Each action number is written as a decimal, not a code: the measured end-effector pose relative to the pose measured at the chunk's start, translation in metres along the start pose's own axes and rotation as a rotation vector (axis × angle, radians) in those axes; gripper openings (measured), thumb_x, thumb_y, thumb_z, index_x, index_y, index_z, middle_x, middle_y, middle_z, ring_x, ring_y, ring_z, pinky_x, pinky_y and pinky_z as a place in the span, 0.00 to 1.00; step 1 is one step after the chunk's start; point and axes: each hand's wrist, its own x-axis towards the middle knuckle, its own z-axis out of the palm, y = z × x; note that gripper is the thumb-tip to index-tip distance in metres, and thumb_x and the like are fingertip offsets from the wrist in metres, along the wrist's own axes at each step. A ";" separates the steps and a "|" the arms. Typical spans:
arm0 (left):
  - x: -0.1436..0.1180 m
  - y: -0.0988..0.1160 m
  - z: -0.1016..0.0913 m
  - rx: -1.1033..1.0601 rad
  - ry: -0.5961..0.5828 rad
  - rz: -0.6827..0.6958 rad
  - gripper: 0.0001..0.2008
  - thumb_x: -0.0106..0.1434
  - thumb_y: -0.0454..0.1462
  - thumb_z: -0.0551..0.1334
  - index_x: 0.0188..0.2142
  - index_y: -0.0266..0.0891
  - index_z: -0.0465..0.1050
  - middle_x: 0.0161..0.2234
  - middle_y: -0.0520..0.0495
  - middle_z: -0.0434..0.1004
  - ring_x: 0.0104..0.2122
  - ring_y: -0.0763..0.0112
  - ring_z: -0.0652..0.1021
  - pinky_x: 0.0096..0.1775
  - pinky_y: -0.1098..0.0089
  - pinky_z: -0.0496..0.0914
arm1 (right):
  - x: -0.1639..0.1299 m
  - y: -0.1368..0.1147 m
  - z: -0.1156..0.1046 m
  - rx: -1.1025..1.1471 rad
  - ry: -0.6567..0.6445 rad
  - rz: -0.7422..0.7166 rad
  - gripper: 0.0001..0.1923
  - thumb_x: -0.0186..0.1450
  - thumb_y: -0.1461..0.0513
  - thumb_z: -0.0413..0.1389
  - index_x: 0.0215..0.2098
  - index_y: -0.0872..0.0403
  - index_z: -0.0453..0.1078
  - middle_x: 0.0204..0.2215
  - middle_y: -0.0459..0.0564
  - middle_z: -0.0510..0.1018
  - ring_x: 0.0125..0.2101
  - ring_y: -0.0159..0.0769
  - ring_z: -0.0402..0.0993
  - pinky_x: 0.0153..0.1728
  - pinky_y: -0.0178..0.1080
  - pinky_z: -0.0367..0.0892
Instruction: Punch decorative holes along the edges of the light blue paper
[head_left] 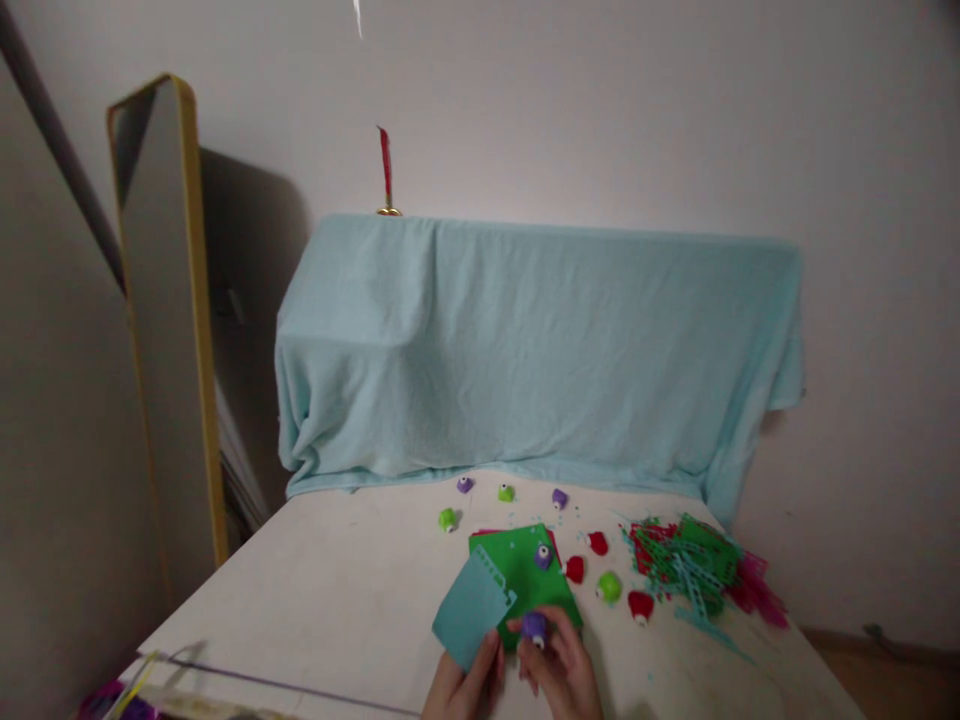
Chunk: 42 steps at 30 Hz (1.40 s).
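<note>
My left hand (466,685) pinches the lower edge of a light blue sheet of paper (471,605), whose upper right edge has a row of small cut-outs. In my right hand (566,665) is a purple craft punch (534,626), held between thumb and fingers just right of the sheet and apart from its punched edge. Beneath both lies a stack of green paper (529,575), with a pinkish-red sheet showing at its back edge. Another purple punch (543,556) rests on the green paper.
Red punches (574,569) and a lime-green punch (608,587) lie right of the stack. Several green and purple punches (559,498) sit behind it. Cut paper strips (690,560) are heaped at the right. A light blue cloth (555,350) hangs behind; a mirror (161,300) leans left.
</note>
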 end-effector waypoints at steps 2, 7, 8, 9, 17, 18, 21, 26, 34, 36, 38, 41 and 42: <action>0.002 -0.002 0.003 -0.044 -0.037 -0.017 0.31 0.52 0.61 0.56 0.31 0.34 0.74 0.28 0.45 0.75 0.31 0.65 0.73 0.36 0.68 0.69 | -0.002 -0.004 0.001 -0.023 -0.014 0.000 0.23 0.46 0.52 0.67 0.36 0.56 0.69 0.29 0.53 0.77 0.20 0.32 0.67 0.17 0.31 0.59; 0.006 0.000 0.002 -0.086 -0.171 -0.041 0.33 0.57 0.61 0.47 0.26 0.35 0.72 0.22 0.49 0.70 0.24 0.70 0.70 0.32 0.70 0.67 | 0.001 -0.009 -0.007 -0.067 -0.139 0.083 0.21 0.50 0.56 0.66 0.39 0.56 0.70 0.34 0.54 0.77 0.24 0.35 0.69 0.20 0.32 0.62; 0.006 0.002 0.001 -0.082 -0.169 -0.034 0.33 0.58 0.61 0.47 0.27 0.35 0.72 0.23 0.49 0.70 0.25 0.70 0.70 0.32 0.71 0.67 | 0.001 -0.009 -0.008 -0.067 -0.152 0.093 0.20 0.51 0.57 0.65 0.39 0.56 0.70 0.35 0.54 0.77 0.26 0.36 0.70 0.22 0.33 0.63; 0.005 0.003 -0.001 -0.078 -0.159 -0.027 0.33 0.58 0.61 0.46 0.29 0.35 0.72 0.24 0.48 0.71 0.25 0.70 0.71 0.32 0.71 0.67 | 0.001 -0.010 -0.008 -0.061 -0.160 0.097 0.19 0.52 0.58 0.65 0.40 0.55 0.70 0.36 0.54 0.77 0.29 0.37 0.71 0.24 0.33 0.64; 0.007 -0.005 -0.005 0.009 -0.112 0.118 0.25 0.63 0.53 0.51 0.38 0.32 0.73 0.29 0.46 0.75 0.30 0.66 0.73 0.35 0.69 0.67 | -0.002 -0.020 -0.001 0.013 -0.184 0.110 0.20 0.54 0.59 0.64 0.43 0.57 0.70 0.38 0.54 0.76 0.32 0.38 0.72 0.34 0.38 0.67; 0.009 -0.010 -0.005 0.023 -0.111 0.126 0.25 0.63 0.52 0.51 0.36 0.31 0.73 0.28 0.46 0.75 0.29 0.67 0.73 0.34 0.70 0.67 | -0.002 -0.020 -0.001 0.012 -0.175 0.108 0.20 0.53 0.58 0.64 0.42 0.57 0.70 0.37 0.54 0.76 0.30 0.37 0.71 0.33 0.38 0.67; 0.016 -0.022 -0.004 0.073 -0.102 0.129 0.24 0.64 0.50 0.51 0.30 0.31 0.73 0.24 0.47 0.73 0.26 0.69 0.72 0.29 0.72 0.64 | -0.001 -0.020 -0.001 0.010 -0.179 0.104 0.19 0.54 0.58 0.64 0.41 0.58 0.70 0.33 0.52 0.76 0.28 0.36 0.70 0.31 0.37 0.66; 0.017 -0.026 -0.003 0.144 -0.078 0.153 0.22 0.62 0.50 0.53 0.27 0.32 0.71 0.20 0.51 0.70 0.23 0.71 0.69 0.27 0.74 0.62 | -0.003 -0.023 0.000 -0.018 -0.221 0.106 0.17 0.55 0.57 0.63 0.39 0.58 0.71 0.27 0.49 0.75 0.25 0.34 0.68 0.28 0.35 0.64; 0.014 -0.021 -0.001 0.175 -0.006 0.145 0.24 0.61 0.52 0.53 0.23 0.33 0.69 0.19 0.51 0.68 0.22 0.72 0.68 0.25 0.76 0.60 | -0.007 -0.035 0.006 -0.055 -0.195 0.127 0.21 0.50 0.53 0.65 0.36 0.58 0.72 0.29 0.50 0.76 0.25 0.34 0.69 0.27 0.35 0.64; 0.013 -0.020 -0.001 0.180 0.004 0.149 0.25 0.61 0.52 0.53 0.23 0.34 0.69 0.19 0.52 0.68 0.22 0.72 0.68 0.25 0.76 0.60 | -0.007 -0.035 0.006 -0.055 -0.193 0.122 0.21 0.50 0.53 0.65 0.36 0.58 0.72 0.30 0.51 0.76 0.25 0.34 0.69 0.28 0.35 0.64; 0.013 -0.020 -0.001 0.182 0.003 0.160 0.24 0.61 0.52 0.53 0.23 0.34 0.69 0.19 0.52 0.67 0.22 0.73 0.67 0.26 0.75 0.60 | -0.007 -0.034 0.006 -0.052 -0.187 0.114 0.20 0.51 0.53 0.64 0.36 0.57 0.72 0.29 0.50 0.76 0.25 0.34 0.69 0.28 0.35 0.64; 0.013 -0.021 -0.002 0.175 -0.006 0.167 0.23 0.62 0.51 0.53 0.24 0.34 0.69 0.20 0.52 0.68 0.22 0.73 0.67 0.26 0.75 0.60 | -0.007 -0.033 0.006 -0.059 -0.185 0.106 0.20 0.51 0.53 0.64 0.37 0.58 0.72 0.29 0.50 0.76 0.26 0.34 0.69 0.28 0.36 0.64; 0.013 -0.021 -0.002 0.172 -0.013 0.166 0.23 0.63 0.50 0.52 0.24 0.34 0.69 0.20 0.52 0.68 0.22 0.73 0.67 0.26 0.75 0.61 | -0.007 -0.033 0.006 -0.061 -0.186 0.104 0.20 0.51 0.54 0.64 0.37 0.58 0.72 0.29 0.50 0.76 0.26 0.34 0.69 0.28 0.36 0.64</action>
